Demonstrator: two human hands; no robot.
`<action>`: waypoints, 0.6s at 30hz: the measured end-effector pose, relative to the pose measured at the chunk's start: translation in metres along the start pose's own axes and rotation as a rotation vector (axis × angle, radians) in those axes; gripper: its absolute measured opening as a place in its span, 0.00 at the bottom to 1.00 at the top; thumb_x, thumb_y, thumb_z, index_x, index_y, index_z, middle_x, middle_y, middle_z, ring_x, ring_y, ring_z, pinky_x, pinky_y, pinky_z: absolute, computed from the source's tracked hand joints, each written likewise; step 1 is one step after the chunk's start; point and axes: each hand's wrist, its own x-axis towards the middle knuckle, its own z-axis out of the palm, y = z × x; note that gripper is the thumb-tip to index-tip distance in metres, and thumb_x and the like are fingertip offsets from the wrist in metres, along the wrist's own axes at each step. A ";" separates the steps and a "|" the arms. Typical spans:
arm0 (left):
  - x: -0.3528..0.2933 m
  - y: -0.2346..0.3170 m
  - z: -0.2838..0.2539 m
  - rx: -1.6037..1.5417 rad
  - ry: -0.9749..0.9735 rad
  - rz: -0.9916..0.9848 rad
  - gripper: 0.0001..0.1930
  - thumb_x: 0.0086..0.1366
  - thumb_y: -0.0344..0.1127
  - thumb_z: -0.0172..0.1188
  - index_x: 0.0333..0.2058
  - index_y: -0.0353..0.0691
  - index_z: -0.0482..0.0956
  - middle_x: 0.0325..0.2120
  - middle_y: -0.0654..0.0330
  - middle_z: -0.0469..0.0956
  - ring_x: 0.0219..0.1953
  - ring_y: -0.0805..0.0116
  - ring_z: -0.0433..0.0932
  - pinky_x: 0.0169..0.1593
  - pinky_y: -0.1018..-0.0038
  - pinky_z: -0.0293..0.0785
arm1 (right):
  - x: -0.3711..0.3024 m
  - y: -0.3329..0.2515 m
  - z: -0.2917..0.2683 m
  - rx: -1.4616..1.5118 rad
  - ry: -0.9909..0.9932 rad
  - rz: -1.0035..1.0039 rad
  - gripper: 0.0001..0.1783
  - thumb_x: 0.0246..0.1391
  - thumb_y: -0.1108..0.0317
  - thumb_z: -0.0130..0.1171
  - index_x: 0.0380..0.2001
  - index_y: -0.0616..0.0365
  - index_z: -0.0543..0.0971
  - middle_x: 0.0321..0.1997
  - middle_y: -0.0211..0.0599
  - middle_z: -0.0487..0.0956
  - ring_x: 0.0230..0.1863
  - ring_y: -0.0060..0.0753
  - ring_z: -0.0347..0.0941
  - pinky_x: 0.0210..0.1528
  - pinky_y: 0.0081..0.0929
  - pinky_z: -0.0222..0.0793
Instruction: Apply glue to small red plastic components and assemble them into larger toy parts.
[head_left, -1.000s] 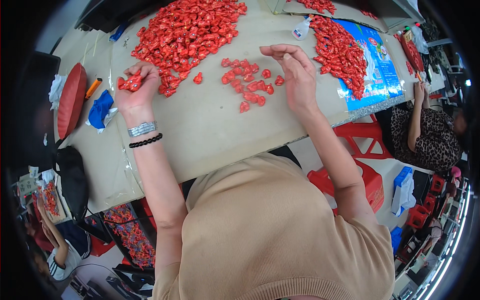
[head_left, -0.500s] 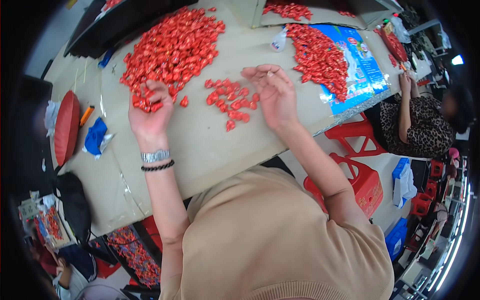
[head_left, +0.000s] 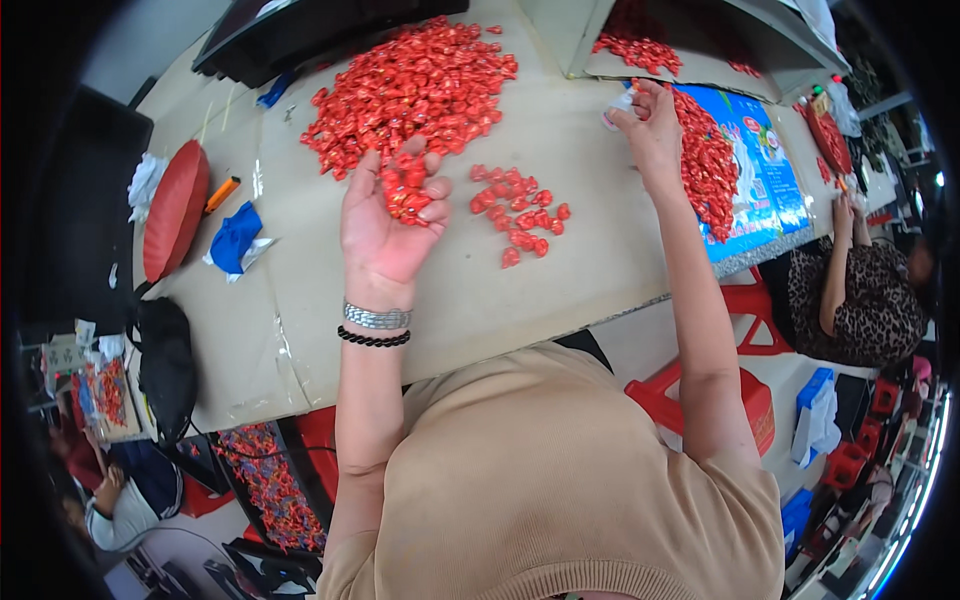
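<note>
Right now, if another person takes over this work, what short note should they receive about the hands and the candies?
Left hand: palm up, cupping a handful of red wrapped candies.
Right hand: stretched far right, fingers on a small white container.
Big candy pile lies at the far side of the table; a small counted-looking group sits between the hands.
Done: one handful picked up.
Left: most of the pile untouched.

Cardboard-covered table; red candies; blue cloth

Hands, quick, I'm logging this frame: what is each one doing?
Left hand: palm up, cupped, holding red wrapped candies.
Right hand: pinching a small white object, unidentifiable.
</note>
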 end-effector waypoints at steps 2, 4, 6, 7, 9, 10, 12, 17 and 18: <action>-0.003 -0.003 0.005 0.014 0.022 0.013 0.18 0.69 0.40 0.41 0.48 0.35 0.71 0.38 0.51 0.74 0.31 0.64 0.66 0.23 0.77 0.63 | 0.007 0.009 0.007 0.004 -0.034 0.007 0.29 0.43 0.67 0.67 0.49 0.66 0.71 0.47 0.48 0.78 0.48 0.41 0.75 0.51 0.34 0.69; -0.003 -0.002 0.000 0.017 -0.006 0.002 0.16 0.69 0.40 0.42 0.47 0.36 0.72 0.38 0.52 0.75 0.30 0.65 0.66 0.22 0.78 0.63 | 0.009 0.009 0.011 0.006 -0.080 0.027 0.26 0.45 0.68 0.65 0.48 0.65 0.72 0.44 0.46 0.79 0.45 0.39 0.76 0.49 0.33 0.69; -0.001 -0.002 -0.004 -0.007 -0.037 -0.015 0.15 0.69 0.40 0.45 0.46 0.38 0.72 0.37 0.54 0.76 0.29 0.67 0.66 0.21 0.79 0.62 | 0.009 0.010 0.014 0.010 -0.106 0.037 0.23 0.48 0.68 0.63 0.47 0.64 0.73 0.41 0.43 0.80 0.43 0.37 0.77 0.48 0.32 0.69; -0.001 -0.003 -0.005 -0.033 -0.054 -0.025 0.14 0.69 0.39 0.46 0.45 0.38 0.73 0.37 0.55 0.76 0.29 0.68 0.66 0.21 0.80 0.62 | 0.009 0.011 0.015 0.013 -0.111 0.036 0.21 0.49 0.68 0.61 0.47 0.63 0.74 0.40 0.42 0.80 0.42 0.35 0.77 0.47 0.31 0.70; 0.002 -0.004 -0.002 -0.046 -0.046 -0.034 0.12 0.68 0.40 0.50 0.42 0.40 0.75 0.34 0.58 0.77 0.27 0.70 0.66 0.20 0.81 0.61 | 0.008 0.008 0.016 0.081 -0.120 0.020 0.19 0.52 0.69 0.59 0.48 0.62 0.74 0.38 0.39 0.80 0.40 0.31 0.77 0.45 0.29 0.70; 0.004 -0.004 0.002 -0.034 -0.023 -0.032 0.11 0.67 0.40 0.52 0.41 0.41 0.76 0.32 0.60 0.78 0.26 0.70 0.67 0.20 0.81 0.60 | 0.008 0.004 0.016 0.146 -0.124 0.003 0.19 0.53 0.70 0.57 0.49 0.61 0.73 0.37 0.37 0.80 0.40 0.29 0.76 0.45 0.28 0.70; 0.008 -0.004 0.005 -0.021 -0.006 -0.022 0.11 0.66 0.42 0.56 0.39 0.42 0.77 0.31 0.62 0.78 0.24 0.71 0.67 0.19 0.82 0.60 | 0.002 -0.016 0.015 0.316 -0.182 -0.019 0.21 0.56 0.71 0.54 0.53 0.60 0.71 0.37 0.35 0.78 0.41 0.26 0.75 0.44 0.26 0.71; 0.023 -0.005 0.008 -0.034 -0.042 0.020 0.14 0.64 0.48 0.58 0.39 0.44 0.76 0.30 0.63 0.78 0.25 0.72 0.67 0.19 0.82 0.60 | -0.019 -0.096 0.015 0.763 -0.481 -0.020 0.27 0.59 0.72 0.50 0.63 0.57 0.64 0.38 0.32 0.73 0.43 0.27 0.73 0.42 0.25 0.72; 0.025 -0.007 0.008 -0.016 -0.044 0.036 0.15 0.63 0.48 0.59 0.40 0.45 0.75 0.30 0.63 0.77 0.26 0.72 0.67 0.20 0.83 0.60 | -0.022 -0.104 0.019 0.762 -0.500 -0.058 0.27 0.58 0.74 0.50 0.63 0.58 0.64 0.39 0.33 0.73 0.43 0.27 0.74 0.41 0.24 0.72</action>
